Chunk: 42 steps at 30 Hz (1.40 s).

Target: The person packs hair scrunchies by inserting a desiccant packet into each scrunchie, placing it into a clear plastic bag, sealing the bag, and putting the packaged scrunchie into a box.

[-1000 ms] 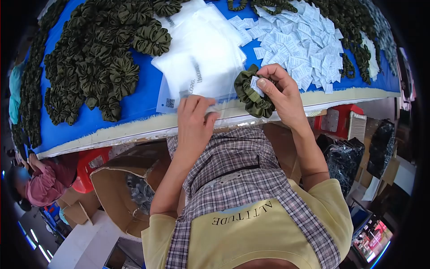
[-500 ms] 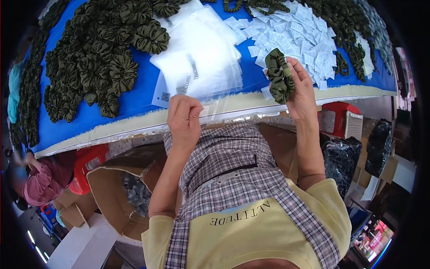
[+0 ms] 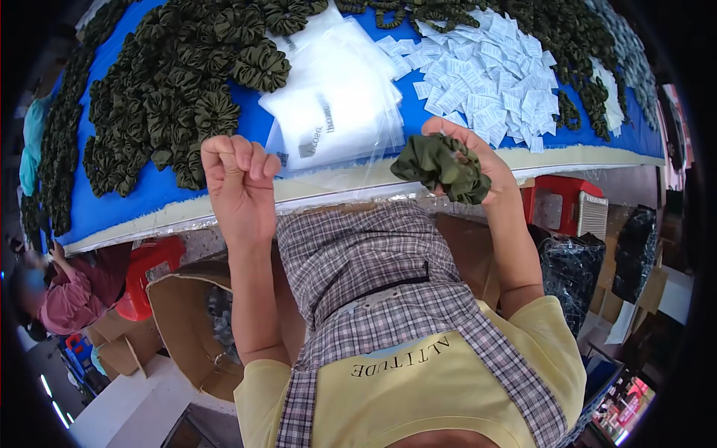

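Observation:
My right hand grips a dark green scrunchie just past the table's front edge, with the label pile beyond it. My left hand is raised at the front edge on the left, fingers curled in against the thumb. Whatever may be in that pinch is hidden. Between my hands lies a stack of clear printed plastic bags, its lower corner close to my left fingers. A heap of green scrunchies spreads behind and left of my left hand.
Small white printed labels form a pile on the blue table cover. More scrunchies lie at the back right. Below the table are an open cardboard box and red stools. Another person sits at far left.
My left hand has moved left and slightly up, away from the bag stack. My right hand has come lower and to the left, turning the scrunchie on its side.

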Tool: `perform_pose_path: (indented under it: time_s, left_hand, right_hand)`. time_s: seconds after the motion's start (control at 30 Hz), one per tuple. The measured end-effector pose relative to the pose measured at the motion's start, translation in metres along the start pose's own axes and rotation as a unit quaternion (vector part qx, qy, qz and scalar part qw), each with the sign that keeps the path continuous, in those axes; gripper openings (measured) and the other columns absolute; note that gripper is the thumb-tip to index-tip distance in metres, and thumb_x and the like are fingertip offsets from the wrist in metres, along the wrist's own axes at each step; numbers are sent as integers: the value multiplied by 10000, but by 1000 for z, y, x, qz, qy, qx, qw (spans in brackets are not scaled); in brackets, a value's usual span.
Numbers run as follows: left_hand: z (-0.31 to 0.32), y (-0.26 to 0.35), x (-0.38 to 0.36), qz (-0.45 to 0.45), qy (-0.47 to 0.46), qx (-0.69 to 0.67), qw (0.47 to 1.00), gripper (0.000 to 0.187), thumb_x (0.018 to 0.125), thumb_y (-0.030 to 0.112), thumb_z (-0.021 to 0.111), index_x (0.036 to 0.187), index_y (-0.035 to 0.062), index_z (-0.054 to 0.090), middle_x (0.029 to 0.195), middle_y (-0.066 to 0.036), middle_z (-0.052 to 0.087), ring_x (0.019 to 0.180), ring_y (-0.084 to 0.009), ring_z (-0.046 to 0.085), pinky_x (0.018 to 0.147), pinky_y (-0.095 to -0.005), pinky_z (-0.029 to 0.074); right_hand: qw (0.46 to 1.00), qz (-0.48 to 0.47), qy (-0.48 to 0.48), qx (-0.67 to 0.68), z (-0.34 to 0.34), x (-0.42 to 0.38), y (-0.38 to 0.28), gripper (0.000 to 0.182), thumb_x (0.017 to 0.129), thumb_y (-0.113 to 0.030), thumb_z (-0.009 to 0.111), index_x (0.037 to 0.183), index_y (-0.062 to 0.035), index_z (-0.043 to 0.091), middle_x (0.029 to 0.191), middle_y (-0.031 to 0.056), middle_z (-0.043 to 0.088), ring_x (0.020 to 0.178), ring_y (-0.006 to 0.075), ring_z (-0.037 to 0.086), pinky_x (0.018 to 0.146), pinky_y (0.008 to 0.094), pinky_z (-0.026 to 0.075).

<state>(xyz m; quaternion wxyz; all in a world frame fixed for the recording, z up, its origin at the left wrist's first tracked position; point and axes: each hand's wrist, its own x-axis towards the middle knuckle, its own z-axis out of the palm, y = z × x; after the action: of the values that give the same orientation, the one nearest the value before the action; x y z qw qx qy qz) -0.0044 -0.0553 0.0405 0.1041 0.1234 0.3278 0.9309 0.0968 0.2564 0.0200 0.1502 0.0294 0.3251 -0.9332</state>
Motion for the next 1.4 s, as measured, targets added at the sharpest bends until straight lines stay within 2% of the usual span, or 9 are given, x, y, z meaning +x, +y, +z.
perform_pose_path:
  time_s: [0.1,0.27,0.5,0.6,0.73,0.83,0.9,1.1,1.4]
  left_hand:
    - [4,15,4,11,-8,-1,1000,63,1058,54,525,1084,106,501,876,-20,504,696,-100,426,624,-241,423]
    - [37,52,20,-34,-42,-75,996,99,1038,4,513,1075,95,511,868,-21,490,684,-89,397,603,-217,388]
    - [115,117,41,-34,-163,-46,985,113,1020,-45,488,1094,40,488,899,-40,476,711,-92,422,611,-208,411]
    - [116,145,45,-12,-202,-16,979,127,1017,-61,470,1109,27,465,941,-47,452,728,-78,399,586,-187,378]
    - [69,223,50,154,-83,185,967,108,1017,-53,474,1112,-3,484,925,-73,484,752,-99,424,614,-211,417]
    - [21,312,79,195,25,321,926,79,1007,-40,517,1062,17,520,881,-65,560,740,-144,552,684,-271,519]
    - [-32,371,103,305,233,418,824,87,969,-30,548,1053,-18,533,934,-117,633,799,-195,629,748,-323,567]
    - [-174,539,140,275,307,417,810,116,952,-1,565,1068,-5,570,922,-115,645,771,-190,624,695,-308,539]
    - [-270,409,52,183,466,392,772,180,922,51,596,1094,19,637,901,-111,667,721,-180,613,600,-283,486]
  right_hand:
    - [997,12,-67,-24,-4,12,6,403,941,-154,698,1286,-2,557,1177,203,678,946,267,719,692,370,653]
    - [997,21,50,-58,17,43,19,349,1023,-183,582,1321,-4,555,1145,225,671,921,303,709,766,491,623]
    - [990,98,-5,101,42,93,41,259,1016,-145,600,1216,17,625,1092,200,704,932,294,711,879,401,605]
    - [992,79,85,53,45,98,39,367,979,-89,647,1304,50,548,1150,185,687,898,212,696,787,342,621]
    - [990,39,129,41,32,95,25,381,976,-81,651,1310,60,534,1163,228,673,837,201,675,747,321,608]
    - [988,19,143,50,10,80,11,385,978,-96,655,1314,52,537,1184,236,667,815,197,662,723,292,589]
    - [982,-27,187,15,-6,69,2,391,980,-129,666,1314,34,543,1191,231,667,809,191,648,697,279,571]
    - [967,-87,239,-29,-27,27,-21,361,998,-154,662,1306,8,565,1202,203,671,805,156,638,677,252,550]
    - [968,-92,219,-80,-19,15,-18,375,1009,-168,655,1317,23,559,1204,172,674,817,120,632,676,215,537]
